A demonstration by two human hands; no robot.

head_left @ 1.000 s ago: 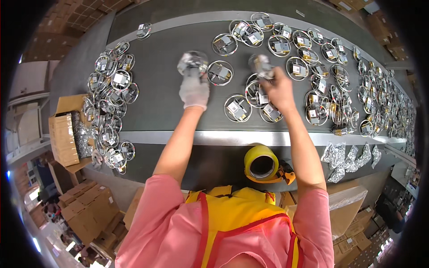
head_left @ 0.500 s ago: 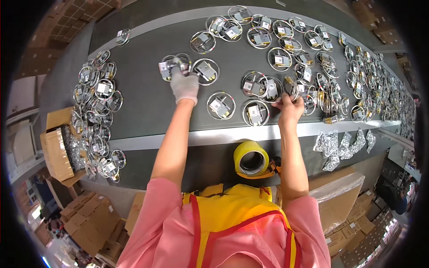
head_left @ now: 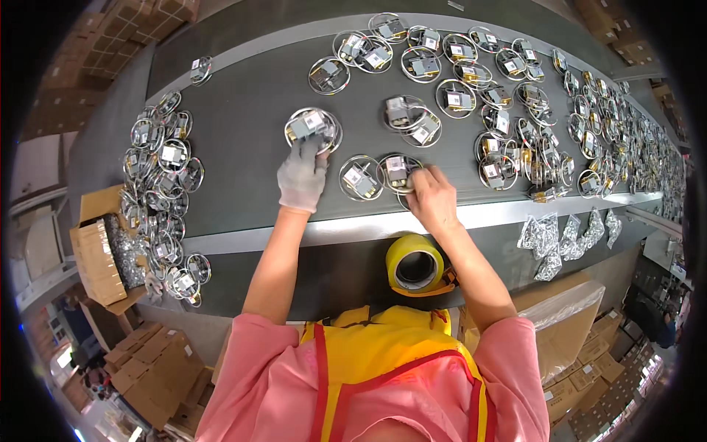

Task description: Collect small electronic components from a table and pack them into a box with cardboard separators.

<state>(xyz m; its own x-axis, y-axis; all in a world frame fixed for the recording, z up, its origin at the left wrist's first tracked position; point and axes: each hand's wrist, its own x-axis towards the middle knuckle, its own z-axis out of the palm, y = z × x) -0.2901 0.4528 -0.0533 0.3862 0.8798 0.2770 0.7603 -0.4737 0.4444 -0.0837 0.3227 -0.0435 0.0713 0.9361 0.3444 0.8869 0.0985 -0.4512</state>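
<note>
Small grey metal modules, each ringed by its own coiled silvery cable, lie across the dark belt. My left hand (head_left: 301, 179), in a whitish glove, is closed on one coiled-cable module (head_left: 305, 125); a second ring shows behind it. My bare right hand (head_left: 433, 197) pinches the right side of another coiled-cable module (head_left: 397, 169), which partly covers a further ring. Between my hands, a single coiled-cable module (head_left: 361, 179) lies flat, labelled side up. Farther off, two overlapping coiled-cable modules (head_left: 412, 120) rest on the belt.
Many more modules heap up at the right (head_left: 537, 155) and in a column at the left (head_left: 163, 169). A metal rail (head_left: 346, 228) edges the belt. Nearer me are a yellow tape roll (head_left: 414, 264) and clear bags of small parts (head_left: 545, 243). An open carton (head_left: 96, 254) stands at the left.
My right hand has moved left, from the heap's edge to the near module. My left hand has come slightly nearer with its module. The overlapping pair now lies farther away and more leftward.
</note>
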